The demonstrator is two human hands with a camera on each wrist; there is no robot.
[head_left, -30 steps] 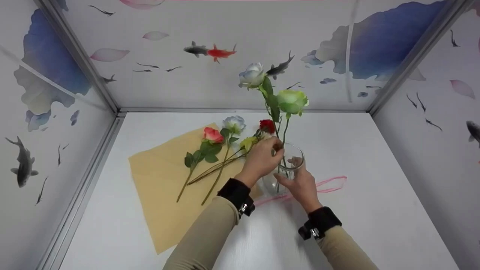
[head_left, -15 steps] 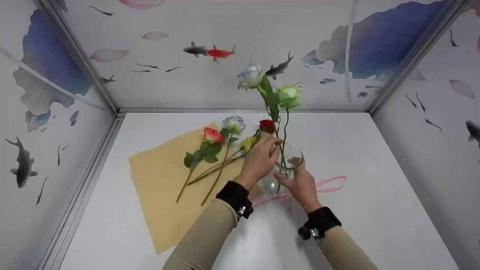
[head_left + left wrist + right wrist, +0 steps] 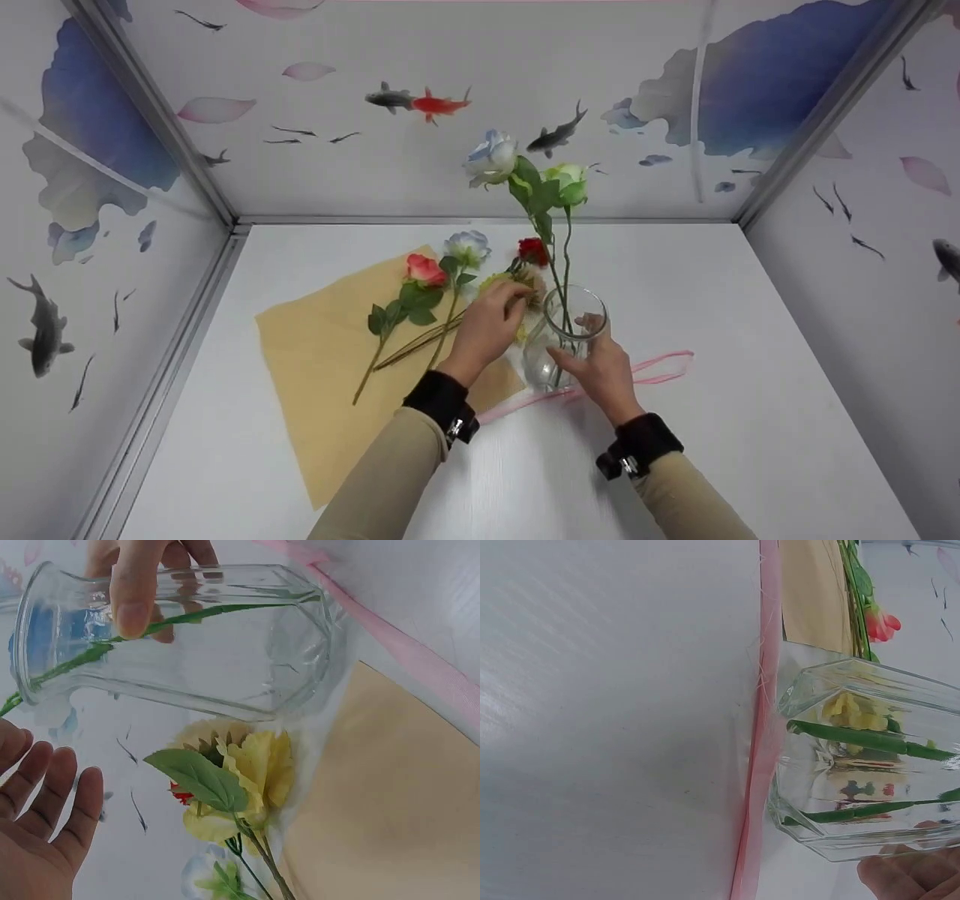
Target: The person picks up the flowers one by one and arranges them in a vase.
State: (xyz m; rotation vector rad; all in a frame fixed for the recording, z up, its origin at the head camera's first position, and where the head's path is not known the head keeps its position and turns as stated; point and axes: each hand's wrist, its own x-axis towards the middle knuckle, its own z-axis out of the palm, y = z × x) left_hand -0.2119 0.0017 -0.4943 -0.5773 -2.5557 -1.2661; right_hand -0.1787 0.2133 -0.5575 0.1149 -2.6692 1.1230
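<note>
A clear glass vase (image 3: pixel 540 361) stands on the white table, gripped from the right by my right hand (image 3: pixel 602 367). In the left wrist view, the thumb and fingers lie around the vase's neck. Two artificial roses lean in it: a pale blue-white rose (image 3: pixel 491 157) and a pale green rose (image 3: pixel 568 184). Their stem ends show through the glass in the right wrist view. To the left of the vase is my left hand (image 3: pixel 486 330), with relaxed fingers (image 3: pixel 58 787) holding nothing. Just beyond it lie a yellow flower (image 3: pixel 266 772) and a beige flower (image 3: pixel 534 281), partly covered.
Brown wrapping paper (image 3: pixel 315 375) lies at the left, bearing a coral-pink rose (image 3: pixel 426 270) and a light blue flower (image 3: pixel 466 247). Behind the left hand is a red flower (image 3: pixel 532 251). A pink ribbon (image 3: pixel 667 379) runs along the vase's base. Printed walls enclose the table.
My left hand has let go of the green rose's stem and moved left, away from the vase. Both roses in the vase have leaned left. My right hand has stayed on the vase.
</note>
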